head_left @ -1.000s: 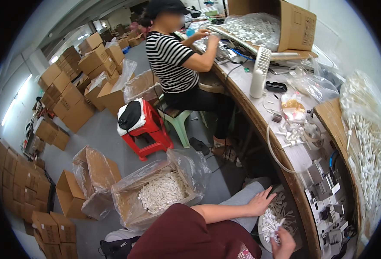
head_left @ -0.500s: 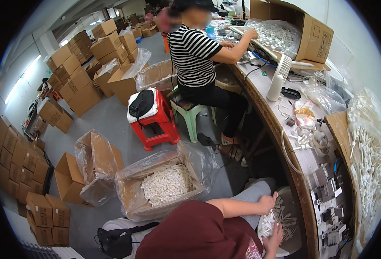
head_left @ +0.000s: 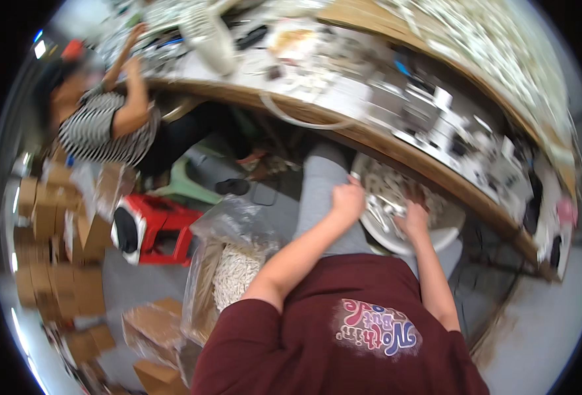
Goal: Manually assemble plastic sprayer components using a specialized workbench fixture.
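A round white basin (head_left: 396, 245) sits at my lap under the table's edge, filled with small white stick-like plastic pieces (head_left: 384, 209). My left hand (head_left: 348, 201) is closed at the basin's left rim and appears to grip it; its inner fingers are hidden. Inside the basin, my right hand (head_left: 415, 216) reaches over the pieces with its fingers stretched out, touching them. Blur smears the fingertips, and no single piece shows in that hand.
The wooden table edge (head_left: 343, 125) runs just beyond the basin, with metal fixtures (head_left: 422, 112) on top. An open carton (head_left: 202, 296) of white pieces stands to my left. Farther left are a red stool (head_left: 172, 230) and a co-worker in a striped shirt (head_left: 110, 128).
The view has swung right, so the table and basin now sit nearer the middle. My left hand stays at the basin rim; my right hand has moved farther in over the pieces.
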Available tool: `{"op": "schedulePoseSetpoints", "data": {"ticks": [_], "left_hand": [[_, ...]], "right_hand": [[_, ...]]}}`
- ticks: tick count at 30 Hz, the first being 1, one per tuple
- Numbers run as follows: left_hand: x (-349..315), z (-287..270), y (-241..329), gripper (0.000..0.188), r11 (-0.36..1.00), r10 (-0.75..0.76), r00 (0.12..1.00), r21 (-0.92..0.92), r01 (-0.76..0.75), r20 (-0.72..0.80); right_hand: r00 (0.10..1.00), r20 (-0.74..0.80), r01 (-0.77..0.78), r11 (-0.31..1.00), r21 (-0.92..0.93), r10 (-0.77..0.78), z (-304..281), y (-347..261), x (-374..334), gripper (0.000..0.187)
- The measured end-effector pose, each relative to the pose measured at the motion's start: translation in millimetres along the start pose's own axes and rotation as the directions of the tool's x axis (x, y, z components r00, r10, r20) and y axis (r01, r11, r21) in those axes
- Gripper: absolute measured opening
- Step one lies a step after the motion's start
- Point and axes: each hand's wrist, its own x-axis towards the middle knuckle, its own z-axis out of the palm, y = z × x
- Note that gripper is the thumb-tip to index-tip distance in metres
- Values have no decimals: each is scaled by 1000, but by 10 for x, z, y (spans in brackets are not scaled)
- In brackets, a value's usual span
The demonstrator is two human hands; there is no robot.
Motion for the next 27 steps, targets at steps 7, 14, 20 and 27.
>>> {"op": "schedulePoseSetpoints", "data": {"ticks": [7, 14, 20, 27], "left_hand": [[-350, -554, -83, 32, 990, 106, 987, -80, -116, -121], [-260, -1635, 310, 16, 820, 321, 907, -400, -410, -271], [469, -2835, 741, 17, 508, 355, 587, -377, -775, -728], [1701, -3127, 1252, 29, 642, 373, 494, -166, -749, -786]], "right_hand": [[989, -145, -10, 975, 220, 43, -429, 11, -969, 66], [942, -224, 333, 783, 525, -250, -965, -397, -1069, 45], [785, -567, 512, 777, 366, -250, -2121, -654, -743, 23], [543, -829, 469, 867, 168, -133, -3201, -723, -175, 16]]}}
